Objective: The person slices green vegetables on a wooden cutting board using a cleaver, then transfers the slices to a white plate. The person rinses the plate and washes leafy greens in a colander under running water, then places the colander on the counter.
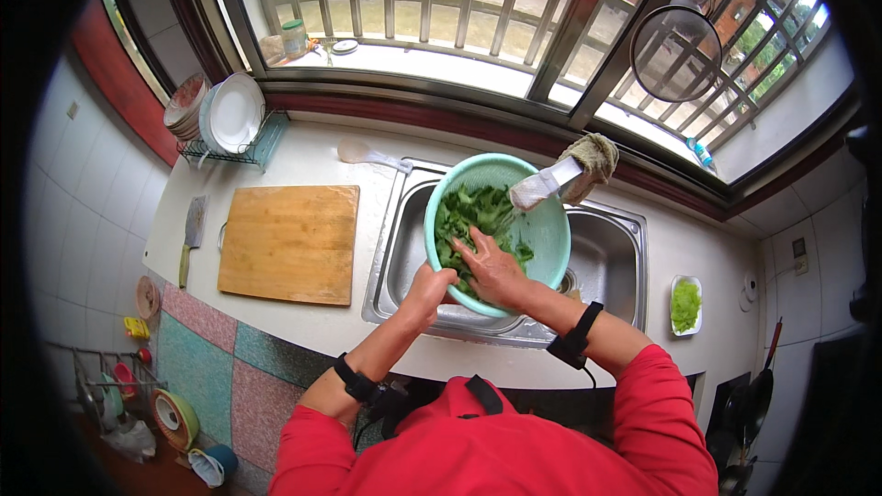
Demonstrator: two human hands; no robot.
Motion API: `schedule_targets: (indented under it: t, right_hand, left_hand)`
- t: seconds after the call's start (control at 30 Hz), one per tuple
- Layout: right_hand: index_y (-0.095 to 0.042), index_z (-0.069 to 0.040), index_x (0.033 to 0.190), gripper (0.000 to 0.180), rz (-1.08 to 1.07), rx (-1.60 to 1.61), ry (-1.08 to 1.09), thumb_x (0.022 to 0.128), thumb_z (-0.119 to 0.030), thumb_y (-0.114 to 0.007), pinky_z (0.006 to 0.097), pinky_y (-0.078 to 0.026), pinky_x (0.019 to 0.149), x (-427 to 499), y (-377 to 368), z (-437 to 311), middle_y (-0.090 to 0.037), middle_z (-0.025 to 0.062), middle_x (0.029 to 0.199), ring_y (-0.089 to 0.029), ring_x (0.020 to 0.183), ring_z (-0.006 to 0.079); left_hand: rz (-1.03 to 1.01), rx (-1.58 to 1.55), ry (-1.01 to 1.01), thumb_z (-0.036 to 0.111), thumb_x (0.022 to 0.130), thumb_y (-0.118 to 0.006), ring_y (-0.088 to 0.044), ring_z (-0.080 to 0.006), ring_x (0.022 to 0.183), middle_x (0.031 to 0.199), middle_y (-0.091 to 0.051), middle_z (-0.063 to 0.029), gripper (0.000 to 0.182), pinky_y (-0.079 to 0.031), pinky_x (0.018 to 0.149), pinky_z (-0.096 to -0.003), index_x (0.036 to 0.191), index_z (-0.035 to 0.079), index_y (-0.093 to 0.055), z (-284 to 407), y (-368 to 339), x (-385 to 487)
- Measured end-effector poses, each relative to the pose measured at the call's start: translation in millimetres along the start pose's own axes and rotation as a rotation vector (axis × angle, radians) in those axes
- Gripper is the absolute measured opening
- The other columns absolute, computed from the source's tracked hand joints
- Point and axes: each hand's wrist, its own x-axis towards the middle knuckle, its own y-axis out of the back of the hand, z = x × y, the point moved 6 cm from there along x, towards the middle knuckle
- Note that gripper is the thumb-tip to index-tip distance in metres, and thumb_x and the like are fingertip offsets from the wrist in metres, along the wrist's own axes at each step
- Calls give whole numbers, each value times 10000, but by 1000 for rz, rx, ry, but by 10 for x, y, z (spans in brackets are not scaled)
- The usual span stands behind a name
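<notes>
A mint-green plastic colander [551,241] sits over the double-bowl stainless steel sink [610,262], tilted towards me. Dark leafy greens [482,210] lie inside it, mostly on the left side. My left hand [433,289] grips the colander's near-left rim. My right hand [493,265] is inside with fingers spread on the leaves; whether it holds any of them I cannot tell. Above the colander's right part is the faucet [544,186], its spout covered in pale material, with water seeming to run from it. A wet-looking cloth [591,158] is draped over the faucet's back.
Left of the sink lie a wooden cutting board [289,244], a cleaver [194,224] and a pale ladle or scoop [362,151]. A dish rack [272,141] with plates [236,112] stands at the back left. Right of the sink is a white tray of light green leaves [685,304]. A strainer [676,54] hangs at the window.
</notes>
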Motion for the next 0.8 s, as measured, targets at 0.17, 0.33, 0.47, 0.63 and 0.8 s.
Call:
schedule_targets:
  t: [0.17,0.33,0.47,0.63,0.8]
  right_hand:
    - [-499,-109,1387,555,93,103,-191,843,-18,-566,491,-549,724,18,48,655,-659,248,996,-665,864,405]
    - [-653,-22,1163,331,-52,-59,-270,887,-203,-624,506,-543,758,121,170,1061,-676,264,896,-670,876,423]
    - [-653,-23,1182,431,127,-77,-332,854,-297,-707,495,-549,771,150,449,890,-666,244,995,-661,909,392]
    - [-350,-23,1499,840,166,-291,41,768,-252,-695,419,-463,942,105,104,-94,-424,257,1494,-544,1205,357]
    - [-541,-11,1239,466,-91,-185,215,802,-159,-606,406,-552,716,9,-175,30,-618,227,1247,-671,895,317]
  left_hand:
    - [15,-19,30,41,811,-568,-688,-264,742,903,-635,-135,263,-615,666,-433,1049,-71,-557,-96,46,-60]
    - [22,46,61,45,816,-572,-693,-271,756,910,-644,-142,274,-617,663,-439,1063,-73,-563,-96,135,-91]
    - [25,68,53,48,816,-579,-686,-264,758,910,-644,-131,305,-614,645,-434,1094,-74,-567,-115,93,-115]
    - [-22,160,-83,30,792,-576,-678,-253,754,908,-642,-130,335,-605,621,-416,1110,-73,-571,-2,-38,-10]
    - [-18,165,78,30,785,-565,-680,-264,794,959,-645,-144,405,-606,646,-425,1179,-60,-555,-94,52,-39]
